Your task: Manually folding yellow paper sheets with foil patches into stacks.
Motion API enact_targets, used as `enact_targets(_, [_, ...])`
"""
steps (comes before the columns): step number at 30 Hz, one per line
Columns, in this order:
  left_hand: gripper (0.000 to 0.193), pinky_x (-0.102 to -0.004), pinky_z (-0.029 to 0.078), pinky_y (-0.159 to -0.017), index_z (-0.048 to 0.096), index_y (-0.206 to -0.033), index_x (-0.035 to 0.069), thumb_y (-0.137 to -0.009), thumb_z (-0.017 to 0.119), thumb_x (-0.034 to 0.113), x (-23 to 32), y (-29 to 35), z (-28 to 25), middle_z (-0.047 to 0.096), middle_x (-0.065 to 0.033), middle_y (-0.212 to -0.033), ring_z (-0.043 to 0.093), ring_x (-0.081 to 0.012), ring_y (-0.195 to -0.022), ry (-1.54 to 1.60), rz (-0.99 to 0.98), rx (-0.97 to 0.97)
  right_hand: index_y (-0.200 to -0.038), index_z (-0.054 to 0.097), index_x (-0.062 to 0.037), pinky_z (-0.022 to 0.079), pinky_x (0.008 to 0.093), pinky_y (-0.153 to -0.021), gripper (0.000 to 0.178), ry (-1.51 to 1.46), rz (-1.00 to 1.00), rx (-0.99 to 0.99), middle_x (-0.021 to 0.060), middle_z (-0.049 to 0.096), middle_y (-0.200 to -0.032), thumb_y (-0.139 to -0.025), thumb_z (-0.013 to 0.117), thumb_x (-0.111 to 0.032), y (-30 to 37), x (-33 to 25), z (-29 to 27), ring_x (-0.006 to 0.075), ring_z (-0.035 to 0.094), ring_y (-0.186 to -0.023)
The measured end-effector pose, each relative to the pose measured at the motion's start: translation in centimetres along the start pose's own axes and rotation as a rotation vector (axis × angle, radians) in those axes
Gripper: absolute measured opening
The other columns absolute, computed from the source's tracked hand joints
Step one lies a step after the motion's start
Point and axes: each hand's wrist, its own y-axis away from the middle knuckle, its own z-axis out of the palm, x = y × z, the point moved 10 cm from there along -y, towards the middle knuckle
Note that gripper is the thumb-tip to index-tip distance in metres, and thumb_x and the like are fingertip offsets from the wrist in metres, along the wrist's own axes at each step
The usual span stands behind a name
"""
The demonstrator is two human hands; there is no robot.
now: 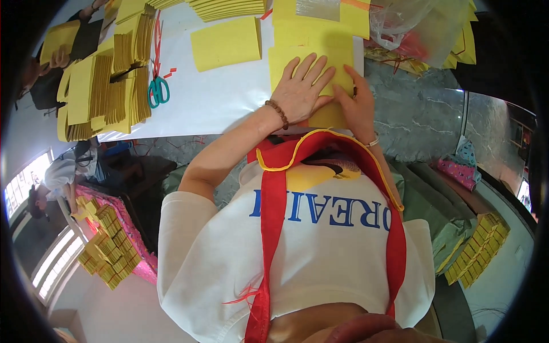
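My left hand (303, 86), a beaded bracelet at its wrist, lies flat with fingers spread on a yellow paper sheet (280, 57) at the near right of the white table (211, 103). Beside it, my right hand (359, 106) rests at the right edge of that paper. Its thumb and index finger stand apart, while the other fingers are mostly hidden. A bit of red (303, 123) shows under my left wrist. More yellow paper (286, 23) lies just beyond my hands. To their left sits a separate folded yellow piece (226, 44).
Folded yellow paper stacks (94, 88) crowd the table's left side, beside green-handled scissors (158, 91) and red strings (157, 43). A clear plastic bag (400, 26) lies far right. Another person's hand (59, 57) holds yellow paper at far left. Tied yellow bundles (114, 246) stand behind left.
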Motion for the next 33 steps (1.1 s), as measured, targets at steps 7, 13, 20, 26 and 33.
enact_targets(7, [0.060, -0.0467, 0.024, -0.104, 0.041, -0.132, 0.011, -0.081, 0.059, 0.036, -0.2, 0.0, 0.7, 0.036, -0.0130, -0.138, 0.031, -0.0300, -0.128, 0.034, -0.011, -0.037, -0.135, 0.038, -0.0108, 0.015, 0.0567, -0.104, 0.062, 0.762, -0.477, -0.037, 0.0066, 0.032, -0.144, -0.085, 0.053, -0.043, 4.8, -2.6, 2.1, 0.0239, 0.029, -0.132])
enact_targets(13, [0.057, -0.0459, 0.026, -0.102, 0.045, -0.129, 0.012, -0.079, 0.062, 0.032, -1.1, 0.8, -1.4, 0.036, -0.0126, -0.138, 0.032, -0.0314, -0.126, 0.268, 0.039, 0.057, -0.138, 0.033, -0.0105, 0.008, 0.0587, -0.106, 0.067, 0.817, -0.434, -0.110, 0.0058, 0.027, -0.146, -0.086, 0.046, -0.050, 5.0, -1.5, 3.1, 0.0234, 0.022, -0.136])
enact_targets(20, [0.053, -0.0411, 0.035, -0.090, 0.048, -0.126, 0.011, -0.079, 0.062, 0.030, -0.6, 2.4, -1.4, 0.043, -0.0117, -0.130, 0.043, -0.0289, -0.111, 0.000, 0.093, -0.020, -0.138, 0.033, -0.0109, 0.011, 0.0579, -0.106, 0.066, 0.797, -0.440, -0.105, 0.0059, 0.026, -0.147, -0.085, 0.049, -0.047, 5.1, -1.8, 3.2, 0.0237, 0.022, -0.136])
enact_targets(26, [0.052, -0.0368, 0.043, -0.074, 0.048, -0.123, 0.004, -0.075, 0.057, 0.022, 1.8, 1.5, -1.7, 0.052, -0.0160, -0.116, 0.051, -0.0273, -0.097, -0.349, 0.129, -0.020, -0.133, 0.041, -0.0055, 0.023, 0.0444, -0.107, 0.050, 0.311, -0.337, -0.198, 0.0101, 0.041, -0.138, -0.092, 0.046, -0.032, 3.7, -1.0, 1.3, 0.0271, 0.035, -0.130])
enact_targets(33, [0.041, -0.0330, 0.044, -0.065, 0.054, -0.109, 0.006, -0.069, 0.057, 0.011, -0.3, 0.8, -2.6, 0.057, -0.0055, -0.096, 0.054, -0.0190, -0.085, -0.199, -0.019, 0.067, -0.136, 0.036, -0.0008, 0.026, 0.0354, -0.105, 0.045, -0.291, -0.133, -0.011, 0.0136, 0.041, -0.137, -0.098, 0.035, -0.025, 2.3, -2.2, -2.0, 0.0211, 0.037, -0.127])
